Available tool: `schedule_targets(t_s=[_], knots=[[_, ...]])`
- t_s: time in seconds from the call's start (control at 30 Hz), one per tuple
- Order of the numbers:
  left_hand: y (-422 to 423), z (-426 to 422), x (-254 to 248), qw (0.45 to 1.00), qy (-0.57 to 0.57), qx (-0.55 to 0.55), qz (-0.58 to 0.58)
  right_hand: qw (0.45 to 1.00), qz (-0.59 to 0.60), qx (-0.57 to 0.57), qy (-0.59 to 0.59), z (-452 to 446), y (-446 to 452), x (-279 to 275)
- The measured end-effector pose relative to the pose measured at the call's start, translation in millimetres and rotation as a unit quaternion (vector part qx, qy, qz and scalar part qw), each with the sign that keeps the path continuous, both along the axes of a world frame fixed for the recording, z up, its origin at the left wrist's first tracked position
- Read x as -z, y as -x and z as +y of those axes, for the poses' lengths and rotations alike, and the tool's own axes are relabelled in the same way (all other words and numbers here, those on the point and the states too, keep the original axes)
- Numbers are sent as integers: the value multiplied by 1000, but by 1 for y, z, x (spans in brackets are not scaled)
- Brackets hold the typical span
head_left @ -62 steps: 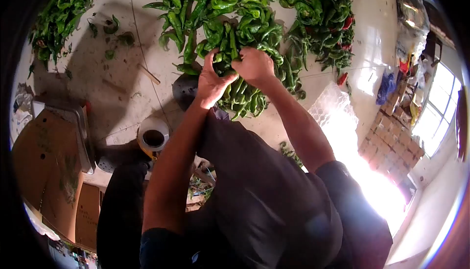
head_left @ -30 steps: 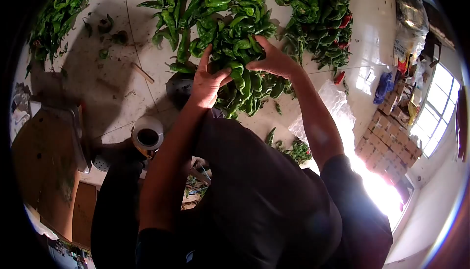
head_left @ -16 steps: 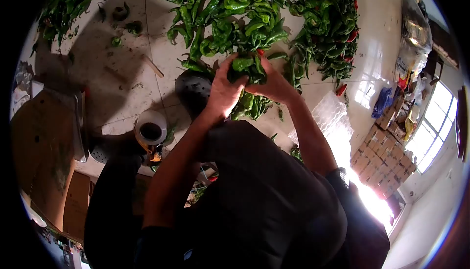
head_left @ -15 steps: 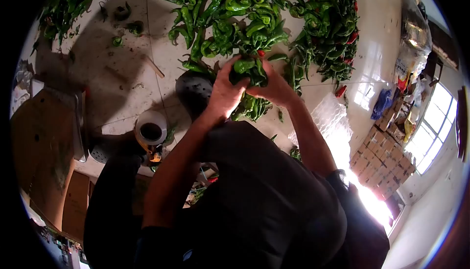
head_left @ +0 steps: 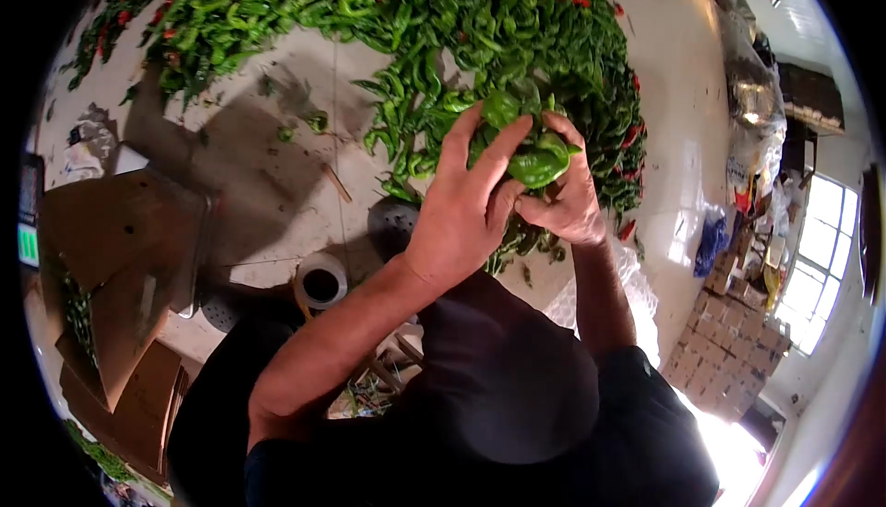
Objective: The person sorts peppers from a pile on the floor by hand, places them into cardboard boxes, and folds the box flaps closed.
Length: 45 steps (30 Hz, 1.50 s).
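Between my two hands is a bunch of green peppers (head_left: 538, 164), raised above the floor. My left hand (head_left: 471, 198) curls its fingers round the bunch from the left. From the right, my right hand (head_left: 570, 195) closes on the same peppers, its thumb in front of them. Some of the bunch is hidden behind my fingers. Beyond my hands, a wide heap of green peppers (head_left: 397, 9) with a few red ones covers the pale floor.
A roll of tape (head_left: 321, 282) is beside my left leg, near my dark clog (head_left: 392, 221). Cardboard (head_left: 115, 230) stands at the left. Bubble wrap (head_left: 628, 295) lies at the right. Stacked cartons (head_left: 724, 341) stand by the window. A small stick (head_left: 337, 182) lies on the floor.
Both hands have lifted the green peppers up from the floor, closer to the camera. The view has tilted up, showing more of the heap.
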<state>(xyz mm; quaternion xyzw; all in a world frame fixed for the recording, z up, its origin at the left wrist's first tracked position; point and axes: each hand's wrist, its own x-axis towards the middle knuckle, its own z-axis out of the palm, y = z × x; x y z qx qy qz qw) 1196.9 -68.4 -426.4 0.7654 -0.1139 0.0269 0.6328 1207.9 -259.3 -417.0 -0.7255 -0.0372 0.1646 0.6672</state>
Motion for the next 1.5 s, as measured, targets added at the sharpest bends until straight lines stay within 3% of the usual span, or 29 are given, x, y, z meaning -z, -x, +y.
schedule_targets(t_s=[0.2, 0.27, 0.33, 0.37, 0.43, 0.47, 0.5, 0.53, 0.57, 0.6, 0.67, 0.7, 0.83, 0.93, 0.97, 1.1, 1.13, 1.2, 1.3, 1.43, 1.5], knots=[[-40, 114, -78, 992, -86, -53, -79, 993, -99, -59, -26, 118, -58, -77], [-43, 170, -113, 989, -99, -64, -89, 972, -204, -114, -30, 164, -79, -91], [-27, 222, -164, 993, -61, -95, -20, 965, -176, -153, -120, 225, -83, -123], [-20, 251, -179, 990, -76, -106, -47, 962, -175, -179, -106, 256, -85, -140], [8, 295, -223, 984, -62, -163, 35, 952, -154, -248, -96, 313, -77, -187], [22, 313, -242, 979, -23, -189, 75, 940, -120, -283, -147, 347, -75, -191], [34, 342, -256, 970, -120, -200, 67, 901, -18, -355, -248, 363, -72, -213], [47, 363, -265, 965, -60, -230, 111, 901, -35, -353, -250, 391, -58, -216], [61, 407, -257, 929, -292, -224, -37, 900, -52, -351, -252, 418, -44, -218], [75, 446, -246, 822, -506, -197, -172, 899, -69, -349, -254, 446, -31, -220], [97, 467, -247, 942, -197, -271, -19, 873, -9, -443, -205, 502, -44, -213], [108, 479, -244, 954, -22, -294, 54, 863, 1, -460, -209, 522, -38, -208], [140, 539, -197, 948, 143, -273, 79, 846, 22, -506, -163, 570, -31, -183], [161, 566, -162, 948, 57, -301, 84, 840, 5, -535, -91, 587, -45, -159], [167, 573, -158, 946, 44, -291, 135, 841, 7, -534, -84, 593, -49, -151], [191, 591, -120, 939, -46, -326, 102, 850, -25, -526, -20, 590, -61, -145], [196, 590, -113, 928, -108, -342, 100, 852, -70, -519, -14, 592, -63, -143], [205, 587, -101, 896, -229, -370, 93, 881, -39, -471, -19, 591, -62, -147], [211, 571, -101, 866, -302, -385, 105, 911, -110, -398, 2, 595, -54, -153], [217, 553, -107, 823, -390, -395, 121, 911, -113, -392, -53, 591, -42, -158], [221, 546, -109, 799, -431, -403, 113, 916, -132, -377, -19, 590, -42, -150]])
